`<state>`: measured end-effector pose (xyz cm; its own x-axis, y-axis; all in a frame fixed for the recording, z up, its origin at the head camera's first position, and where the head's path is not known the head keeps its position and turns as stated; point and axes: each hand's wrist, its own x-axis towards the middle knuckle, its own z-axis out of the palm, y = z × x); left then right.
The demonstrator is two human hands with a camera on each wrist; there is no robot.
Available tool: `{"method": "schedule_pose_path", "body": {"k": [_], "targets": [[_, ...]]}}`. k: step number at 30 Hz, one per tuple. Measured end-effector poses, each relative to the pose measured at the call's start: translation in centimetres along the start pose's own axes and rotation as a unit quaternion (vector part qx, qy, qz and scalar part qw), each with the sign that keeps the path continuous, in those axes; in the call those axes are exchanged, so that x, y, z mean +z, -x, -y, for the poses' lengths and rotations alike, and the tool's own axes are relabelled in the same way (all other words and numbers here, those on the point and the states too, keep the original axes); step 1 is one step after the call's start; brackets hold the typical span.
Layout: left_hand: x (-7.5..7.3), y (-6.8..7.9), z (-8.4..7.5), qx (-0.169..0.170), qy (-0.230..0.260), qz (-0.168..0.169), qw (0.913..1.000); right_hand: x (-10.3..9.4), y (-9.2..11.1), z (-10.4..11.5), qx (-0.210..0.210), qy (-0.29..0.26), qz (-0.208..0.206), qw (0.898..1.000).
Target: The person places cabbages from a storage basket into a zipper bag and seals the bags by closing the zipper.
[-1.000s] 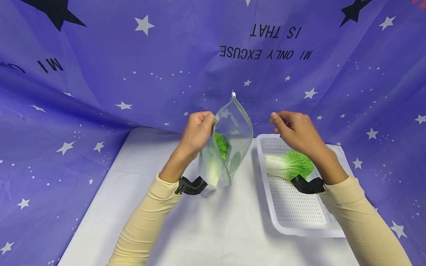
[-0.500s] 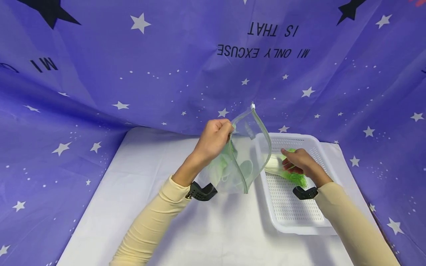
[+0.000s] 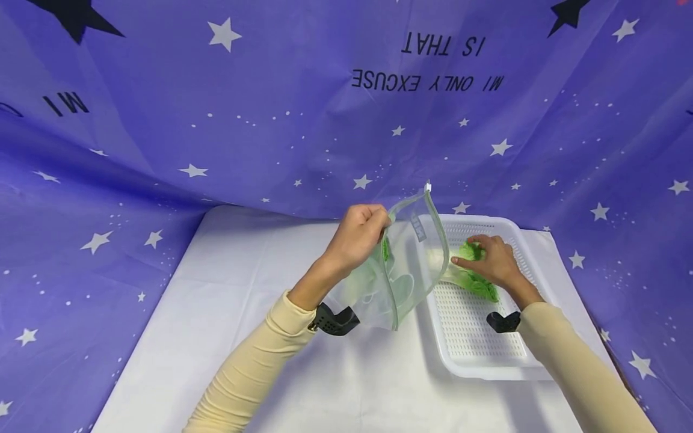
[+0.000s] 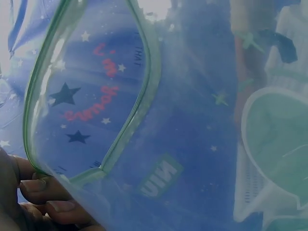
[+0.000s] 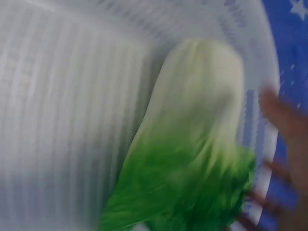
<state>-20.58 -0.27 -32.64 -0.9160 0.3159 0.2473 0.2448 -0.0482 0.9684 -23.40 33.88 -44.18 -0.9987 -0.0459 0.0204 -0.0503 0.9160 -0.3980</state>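
My left hand (image 3: 357, 237) grips the upper rim of a clear zipper bag (image 3: 403, 285) with green edging and a white slider. The bag's mouth gapes toward the right, and a bit of green leaf (image 3: 385, 248) shows inside it. In the left wrist view, curled fingers (image 4: 60, 204) hold the bag's edge. My right hand (image 3: 497, 260) is over a Chinese cabbage (image 3: 479, 285) lying in a white basket (image 3: 445, 355), thumb and fingers spread apart. The right wrist view shows the cabbage (image 5: 187, 130) against the basket wall, with the blurred hand (image 5: 291, 139) beside it.
A white cloth-covered table (image 3: 216, 313) carries the basket at its right side. Purple star-printed fabric (image 3: 303, 120) hangs behind and on both sides. The bag's right edge overlaps the basket's left rim in the head view.
My right hand has come down from above the basket to the cabbage in it. My left hand has carried the bag rightward and slightly lower, toward the basket.
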Motion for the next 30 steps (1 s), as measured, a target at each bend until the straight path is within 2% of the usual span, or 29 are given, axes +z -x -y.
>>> {"method": "schedule_pose_path", "body": {"k": [2, 4, 9, 13, 16, 18, 23, 26, 30], "targets": [[0.0, 0.0, 0.1, -0.001, -0.002, 0.001, 1.0000, 0.4, -0.2, -0.6, -0.051, -0.002, 0.026, 0.998], [0.1, 0.1, 0.1, -0.004, -0.003, -0.001, 1.0000, 0.7, -0.4, -1.0, -0.074, -0.008, 0.057, 0.996], [0.0, 0.2, 0.3, -0.011, -0.001, -0.008, 0.9999, 1.3, -0.7, -2.1, -0.072, -0.009, 0.108, 0.992], [0.0, 0.2, 0.5, -0.012, 0.001, -0.010, 0.9999, 1.8, -0.8, -2.9, -0.075, 0.007, 0.123, 0.990], [-0.1, 0.2, 0.7, -0.015, 0.003, -0.011, 0.9998, 2.1, -0.7, -3.3, -0.085, 0.034, 0.121, 0.988], [-0.1, 0.2, 0.8, -0.018, 0.005, -0.010, 0.9998, 2.0, -0.6, -3.5, -0.093, 0.072, 0.114, 0.987], [-0.2, 0.2, 1.1, -0.024, 0.009, -0.006, 0.9997, 1.6, -0.2, -3.5, -0.103, 0.143, 0.084, 0.981], [-0.3, 0.2, 1.2, -0.025, 0.011, -0.007, 0.9996, 1.3, 0.0, -3.4, -0.108, 0.150, 0.064, 0.981], [-0.4, 0.2, 1.4, -0.022, 0.012, -0.008, 0.9996, 0.6, 0.5, -2.9, -0.110, 0.129, 0.031, 0.985]]}}
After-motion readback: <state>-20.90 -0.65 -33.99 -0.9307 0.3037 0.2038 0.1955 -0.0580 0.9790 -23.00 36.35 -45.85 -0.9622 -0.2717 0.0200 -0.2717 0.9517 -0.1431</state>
